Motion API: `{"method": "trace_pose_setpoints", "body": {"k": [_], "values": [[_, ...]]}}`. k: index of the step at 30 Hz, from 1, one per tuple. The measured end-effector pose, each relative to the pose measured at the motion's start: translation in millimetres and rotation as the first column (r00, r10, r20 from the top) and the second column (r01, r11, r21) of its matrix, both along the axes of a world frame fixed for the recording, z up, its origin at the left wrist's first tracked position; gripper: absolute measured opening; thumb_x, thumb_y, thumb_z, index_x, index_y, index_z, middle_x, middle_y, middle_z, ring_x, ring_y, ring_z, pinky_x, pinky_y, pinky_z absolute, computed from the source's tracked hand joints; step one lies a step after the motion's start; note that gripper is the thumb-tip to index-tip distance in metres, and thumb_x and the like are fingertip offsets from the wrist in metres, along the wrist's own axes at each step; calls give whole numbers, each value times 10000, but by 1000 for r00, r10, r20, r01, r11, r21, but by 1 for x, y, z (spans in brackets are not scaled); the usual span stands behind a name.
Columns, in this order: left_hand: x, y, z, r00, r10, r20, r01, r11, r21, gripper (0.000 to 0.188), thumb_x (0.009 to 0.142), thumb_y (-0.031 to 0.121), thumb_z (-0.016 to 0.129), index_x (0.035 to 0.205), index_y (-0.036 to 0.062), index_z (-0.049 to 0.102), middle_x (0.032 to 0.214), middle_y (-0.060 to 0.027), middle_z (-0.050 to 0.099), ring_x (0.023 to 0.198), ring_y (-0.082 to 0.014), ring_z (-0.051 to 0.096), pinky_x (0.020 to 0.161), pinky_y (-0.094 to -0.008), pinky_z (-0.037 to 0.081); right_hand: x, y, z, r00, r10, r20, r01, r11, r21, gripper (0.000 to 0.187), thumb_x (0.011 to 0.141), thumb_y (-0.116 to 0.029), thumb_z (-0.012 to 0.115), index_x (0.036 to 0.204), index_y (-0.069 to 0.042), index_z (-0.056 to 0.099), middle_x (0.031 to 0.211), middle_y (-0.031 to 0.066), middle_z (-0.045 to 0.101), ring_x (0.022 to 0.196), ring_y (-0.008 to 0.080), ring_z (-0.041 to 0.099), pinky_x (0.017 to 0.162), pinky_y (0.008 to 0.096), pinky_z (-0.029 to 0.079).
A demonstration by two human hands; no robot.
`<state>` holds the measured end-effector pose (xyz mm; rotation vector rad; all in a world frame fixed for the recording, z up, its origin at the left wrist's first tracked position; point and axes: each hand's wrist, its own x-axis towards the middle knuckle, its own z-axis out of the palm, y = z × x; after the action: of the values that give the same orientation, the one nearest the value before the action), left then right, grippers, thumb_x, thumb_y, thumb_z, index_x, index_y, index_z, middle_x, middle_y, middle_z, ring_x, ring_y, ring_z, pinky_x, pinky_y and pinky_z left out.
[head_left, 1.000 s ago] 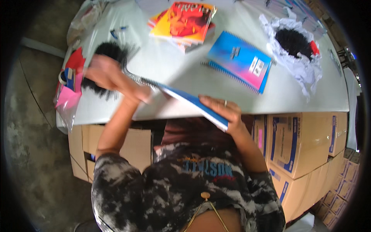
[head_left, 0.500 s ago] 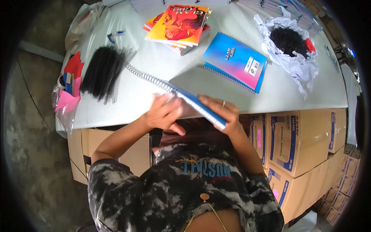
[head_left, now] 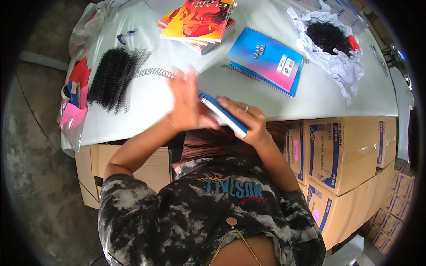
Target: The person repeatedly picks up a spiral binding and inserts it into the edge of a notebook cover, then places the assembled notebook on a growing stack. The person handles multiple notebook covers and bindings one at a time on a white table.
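My right hand [head_left: 249, 119] grips a blue-covered notebook [head_left: 230, 119] tilted on edge in front of me, just over the near edge of the table. A black spiral coil [head_left: 155, 72] sticks out from the notebook's far-left end. My left hand [head_left: 185, 101] is at that end by the coil. Its fingers are stretched upward and its thumb apart, though motion blurs them. Left of it lies a heap of loose black coils [head_left: 111, 82]. Two blue and pink spiral notebooks [head_left: 266, 57] lie stacked to the right.
A pile of orange and yellow notebooks [head_left: 195, 22] stands at the back. Crumpled white paper [head_left: 310, 53] holds a black tangle [head_left: 328, 39] at right. A pen [head_left: 126, 36], tape roll [head_left: 67, 92] and pink sheet [head_left: 71, 114] lie left. Cardboard boxes [head_left: 350, 155] are stacked below the table.
My left hand has lifted and opened out, moving up along the notebook's spine toward the coil. Less coil now shows beyond the notebook. My right hand keeps its grip. The view has shifted slightly.
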<state>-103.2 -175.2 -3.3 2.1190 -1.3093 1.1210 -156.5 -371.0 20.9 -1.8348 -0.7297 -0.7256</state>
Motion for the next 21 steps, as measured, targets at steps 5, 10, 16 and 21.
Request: {"method": "trace_pose_setpoints", "body": {"k": [5, 10, 16, 21], "values": [[27, -23, 89, 891, 85, 447, 20, 974, -227, 968, 775, 760, 258, 1310, -43, 340, 1389, -294, 215, 1308, -401, 184, 1035, -599, 63, -1, -1, -8, 999, -19, 40, 20, 1000, -16, 377, 709, -17, 651, 1083, -20, 600, 1035, 122, 636, 908, 263, 639, 757, 347, 522], [-10, -1, -61, 976, -171, -133, 172, 985, -4, 1130, 633, 832, 382, 1221, -132, 340, 1252, -327, 333, 1240, -474, 233, 1035, -565, 124, 9, 3, -7, 998, -26, 57, 23, 999, 40, 455, 692, -38, 672, 1139, -57, 588, 1033, 128, 635, 906, 261, 640, 747, 347, 528], [29, -12, 22, 972, -192, 133, 217, 953, -213, 1015, 676, 800, 391, 1307, 6, 344, 1369, -263, 247, 1263, -449, 205, 1012, -579, 103, 7, 11, -2, 1000, -3, 16, 3, 1000, 22, 426, 676, -28, 654, 1097, -65, 602, 1016, 125, 637, 855, 269, 643, 691, 350, 525], [8, -21, -1, 939, -277, 205, 296, 953, -67, 926, 750, 729, 379, 1292, -21, 333, 1288, -314, 322, 1211, -504, 237, 1000, -599, 134, 17, 2, -9, 996, -85, 31, 84, 996, 28, 440, 665, -25, 646, 1102, -63, 601, 1026, 126, 634, 858, 269, 641, 695, 347, 527]]}}
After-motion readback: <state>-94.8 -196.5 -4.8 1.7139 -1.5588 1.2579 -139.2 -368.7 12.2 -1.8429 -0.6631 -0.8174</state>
